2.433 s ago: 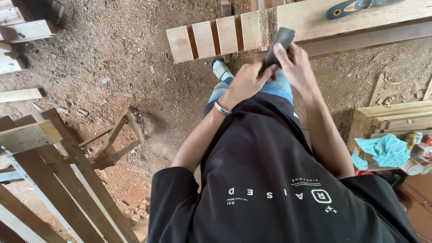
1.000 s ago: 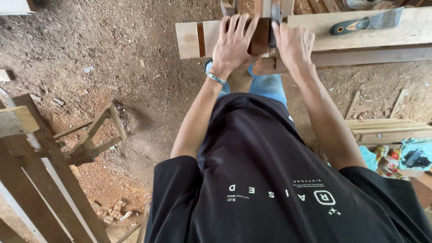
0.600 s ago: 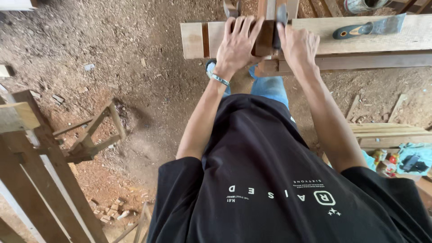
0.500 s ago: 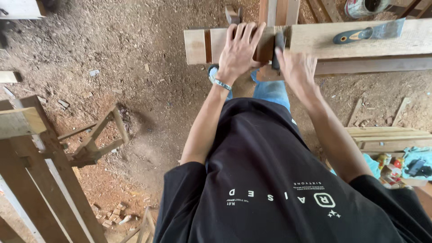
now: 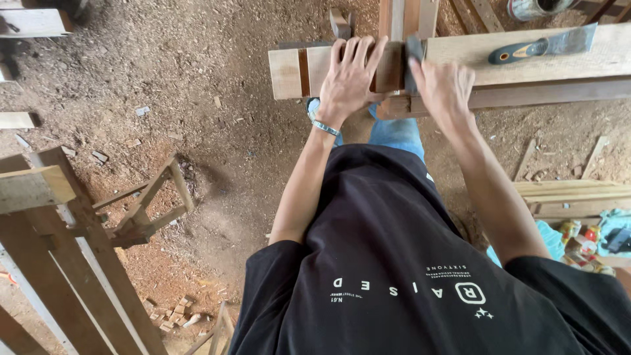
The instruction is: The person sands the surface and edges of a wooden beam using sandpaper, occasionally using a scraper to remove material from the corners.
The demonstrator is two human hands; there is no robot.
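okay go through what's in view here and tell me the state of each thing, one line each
Left hand: flat, fingers spread on the notched plank.
Right hand: gripping a dark sanding block, pressed into a notch.
Chisel: lying unused on the plank.
Wooden frame: lying on the dirt floor.

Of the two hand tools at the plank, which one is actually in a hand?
The small dark block, gripped by the right hand against the wooden plank. The green-handled chisel lies untouched further right.

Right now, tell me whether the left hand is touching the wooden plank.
Touching. The head view shows the left hand spread flat, palm and fingers pressed on the wooden plank, with no gap beneath.
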